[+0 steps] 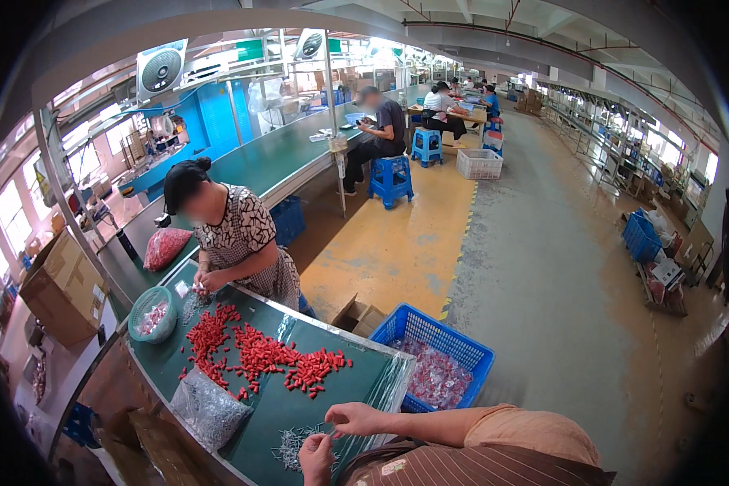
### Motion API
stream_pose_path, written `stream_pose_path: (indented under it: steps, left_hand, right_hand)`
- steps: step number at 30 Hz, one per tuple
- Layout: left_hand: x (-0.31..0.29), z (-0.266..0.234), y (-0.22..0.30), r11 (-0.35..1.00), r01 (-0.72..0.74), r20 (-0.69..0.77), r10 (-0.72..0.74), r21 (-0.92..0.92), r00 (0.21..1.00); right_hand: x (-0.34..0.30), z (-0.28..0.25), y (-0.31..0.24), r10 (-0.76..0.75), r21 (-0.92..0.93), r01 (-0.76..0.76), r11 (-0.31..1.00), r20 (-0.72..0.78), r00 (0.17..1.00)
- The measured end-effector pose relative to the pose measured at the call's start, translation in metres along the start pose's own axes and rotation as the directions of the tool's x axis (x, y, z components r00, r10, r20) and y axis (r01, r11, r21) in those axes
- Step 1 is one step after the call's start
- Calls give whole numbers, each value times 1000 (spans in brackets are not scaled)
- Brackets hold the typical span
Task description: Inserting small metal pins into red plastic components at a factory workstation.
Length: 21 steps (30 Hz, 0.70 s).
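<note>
Pins [290,447], grey pile, beside left fingers [317,443]

"Any writing you can read?"

"None that I can make out."

"What about the cardboard box [65,271] at the left?"

"There's a pale patch [99,291] on its side, perhaps a label, but it's too small to read."

"And the brown striped apron [470,467] at the lower edge?"

"It has a pale badge [393,467] on it. Any lettering there is too blurred to tell."

"The green panel [249,50] up near the fans?"

"Too far off and washed out by the light; I can't tell whether it bears any words."
</note>
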<state>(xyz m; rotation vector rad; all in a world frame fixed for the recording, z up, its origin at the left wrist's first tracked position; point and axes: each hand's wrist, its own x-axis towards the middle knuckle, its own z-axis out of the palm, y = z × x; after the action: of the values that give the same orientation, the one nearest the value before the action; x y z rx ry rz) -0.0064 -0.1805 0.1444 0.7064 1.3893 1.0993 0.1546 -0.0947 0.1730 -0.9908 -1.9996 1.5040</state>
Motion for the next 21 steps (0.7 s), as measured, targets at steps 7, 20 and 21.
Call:
stream_pose_path:
  steps: [7, 20, 21]
  left_hand:
    - [19, -3, -21, 980, -68, 10, 71, -185, 997]
    - [17, -6, -17, 967, 64, 79, -46, -247, 996]
    - [13, -10, -18, 966, 88, 74, -72, -243, 995]
  right_hand:
    - [2, 5, -6, 7, -30, -6, 1000, 31, 999]
    - [-14, -54, -17, 62, 63, -49, 997, -227, 972]
    - [-17, -75, -12, 47, -7, -51, 999, -292, 955]
